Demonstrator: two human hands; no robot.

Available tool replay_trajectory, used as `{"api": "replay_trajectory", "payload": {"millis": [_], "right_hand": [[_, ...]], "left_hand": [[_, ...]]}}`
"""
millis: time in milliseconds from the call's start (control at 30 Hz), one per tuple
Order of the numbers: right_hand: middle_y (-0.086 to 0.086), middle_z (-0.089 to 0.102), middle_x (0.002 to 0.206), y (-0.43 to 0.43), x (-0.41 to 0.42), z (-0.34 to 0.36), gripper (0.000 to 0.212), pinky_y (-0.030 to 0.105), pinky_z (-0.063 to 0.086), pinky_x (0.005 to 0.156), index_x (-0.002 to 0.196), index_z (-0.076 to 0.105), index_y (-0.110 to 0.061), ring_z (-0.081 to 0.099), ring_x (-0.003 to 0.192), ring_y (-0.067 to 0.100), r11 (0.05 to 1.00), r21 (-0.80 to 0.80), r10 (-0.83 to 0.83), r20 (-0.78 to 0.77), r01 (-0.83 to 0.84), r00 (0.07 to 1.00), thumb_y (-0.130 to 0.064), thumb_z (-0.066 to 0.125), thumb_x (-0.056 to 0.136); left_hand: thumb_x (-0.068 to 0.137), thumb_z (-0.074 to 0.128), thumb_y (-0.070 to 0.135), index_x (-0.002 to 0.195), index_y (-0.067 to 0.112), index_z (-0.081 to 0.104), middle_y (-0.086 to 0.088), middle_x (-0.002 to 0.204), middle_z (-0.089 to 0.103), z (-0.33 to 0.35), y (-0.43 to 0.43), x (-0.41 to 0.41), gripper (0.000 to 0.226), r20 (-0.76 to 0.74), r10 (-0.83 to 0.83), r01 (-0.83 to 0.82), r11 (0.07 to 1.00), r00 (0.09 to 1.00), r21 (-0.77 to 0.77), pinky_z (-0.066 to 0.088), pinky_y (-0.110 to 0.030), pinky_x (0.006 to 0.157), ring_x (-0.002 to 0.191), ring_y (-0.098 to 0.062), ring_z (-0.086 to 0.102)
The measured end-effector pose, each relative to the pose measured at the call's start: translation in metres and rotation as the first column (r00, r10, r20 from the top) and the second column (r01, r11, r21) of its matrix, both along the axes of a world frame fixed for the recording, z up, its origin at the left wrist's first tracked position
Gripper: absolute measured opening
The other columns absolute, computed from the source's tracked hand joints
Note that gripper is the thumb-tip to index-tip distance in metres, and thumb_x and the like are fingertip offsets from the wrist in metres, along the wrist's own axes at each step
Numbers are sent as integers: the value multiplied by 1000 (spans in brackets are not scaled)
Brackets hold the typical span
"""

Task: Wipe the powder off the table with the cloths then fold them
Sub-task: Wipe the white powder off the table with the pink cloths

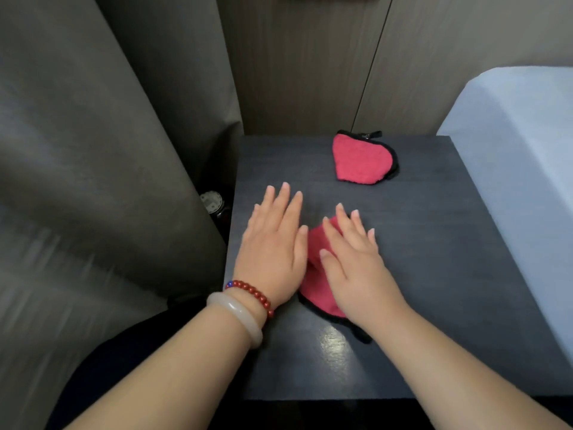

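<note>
A dark table (pixel 434 243) fills the middle of the head view. A pink cloth with black trim (pixel 316 252) lies near its front centre, mostly covered by my hands. My right hand (pixel 353 259) lies flat on top of this cloth, fingers spread. My left hand (pixel 273 243) rests flat on the table just left of it, its thumb side touching the cloth's edge. A second pink cloth with black trim (pixel 359 159) lies folded at the back of the table, away from both hands. I see no powder on the table.
A grey curtain (pixel 93 150) hangs to the left of the table. A white bed or mattress edge (pixel 521 144) borders the table on the right. A wood-panelled wall (pixel 310 63) stands behind. A small round object (pixel 211 201) sits on the floor by the table's left side.
</note>
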State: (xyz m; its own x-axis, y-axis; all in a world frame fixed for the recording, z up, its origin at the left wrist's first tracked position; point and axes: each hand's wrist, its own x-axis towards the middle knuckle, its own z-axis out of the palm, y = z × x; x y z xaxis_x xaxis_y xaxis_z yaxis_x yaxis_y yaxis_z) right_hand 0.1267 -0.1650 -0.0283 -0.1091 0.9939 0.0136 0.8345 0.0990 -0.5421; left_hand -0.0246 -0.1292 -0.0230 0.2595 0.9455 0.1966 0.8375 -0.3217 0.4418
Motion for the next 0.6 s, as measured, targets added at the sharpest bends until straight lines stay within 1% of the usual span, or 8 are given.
{"api": "replay_trajectory", "payload": {"millis": [67, 133, 200, 267, 333, 400, 500, 600], "right_hand": [[4, 20, 160, 4, 21, -5, 59, 41, 3, 118, 147, 39, -13, 8, 149, 23, 989, 103, -113, 89, 104, 990, -25, 32, 90], [6, 24, 159, 9, 42, -12, 58, 43, 8, 119, 146, 39, -11, 14, 148, 26, 982, 107, -178, 218, 158, 959, -26, 30, 91], [6, 19, 160, 15, 58, -18, 56, 42, 8, 120, 150, 33, -14, 10, 149, 25, 984, 44, -178, 321, 173, 930, -35, 24, 99], [4, 13, 162, 21, 67, -21, 57, 40, 5, 121, 153, 23, -20, 5, 149, 23, 982, -19, -169, 367, 189, 915, -44, 23, 101], [2, 9, 162, 23, 68, -21, 58, 39, 4, 121, 154, 19, -23, 3, 149, 23, 979, -24, -178, 383, 202, 906, -46, 24, 100], [2, 10, 162, 24, 66, -22, 59, 39, 4, 121, 154, 19, -24, 3, 149, 22, 979, -7, -185, 390, 204, 902, -47, 24, 100], [2, 12, 162, 23, 66, -24, 58, 39, 6, 121, 153, 21, -24, 6, 149, 22, 978, 4, -192, 399, 208, 897, -47, 24, 100], [2, 13, 162, 25, 67, -24, 60, 40, 9, 121, 153, 21, -23, 8, 149, 23, 978, 10, -193, 417, 207, 888, -49, 17, 99]], "left_hand": [[96, 25, 36, 148, 14, 32, -5, 158, 22, 1, -15, 20, 57, -33, -156, 158, 987, 987, 38, 9, -36, 119, 148, -21, 11], [95, 23, 39, 149, 16, 32, -4, 158, 23, -10, -24, 34, 59, -166, -226, 226, 974, 960, -20, 10, -38, 119, 147, -22, 16], [93, 19, 45, 150, 21, 29, -1, 158, 23, -24, -24, 34, 62, -282, -185, 162, 981, 941, -105, 11, -40, 118, 146, -21, 19], [93, 15, 47, 152, 24, 22, 1, 159, 20, -28, -8, 25, 64, -350, -105, 66, 991, 931, -120, 11, -41, 118, 146, -20, 17], [97, 16, 44, 153, 22, 11, 0, 162, 8, -24, 28, 10, 61, -402, 14, -80, 985, 916, -150, 6, -41, 119, 148, -21, 8], [99, 20, 41, 153, 18, 8, -3, 162, 1, -13, 62, 4, 60, -448, 102, -194, 967, 888, -166, 1, -44, 120, 148, -24, -1], [98, 22, 49, 153, 24, 8, -6, 162, -3, -12, 73, 25, 63, -390, 33, -119, 973, 920, -198, -1, -45, 119, 148, -25, -4], [97, 16, 51, 153, 28, 0, -5, 162, -6, -23, 91, 36, 63, -426, -24, -60, 982, 905, -182, 1, -44, 119, 148, -25, -5]]}}
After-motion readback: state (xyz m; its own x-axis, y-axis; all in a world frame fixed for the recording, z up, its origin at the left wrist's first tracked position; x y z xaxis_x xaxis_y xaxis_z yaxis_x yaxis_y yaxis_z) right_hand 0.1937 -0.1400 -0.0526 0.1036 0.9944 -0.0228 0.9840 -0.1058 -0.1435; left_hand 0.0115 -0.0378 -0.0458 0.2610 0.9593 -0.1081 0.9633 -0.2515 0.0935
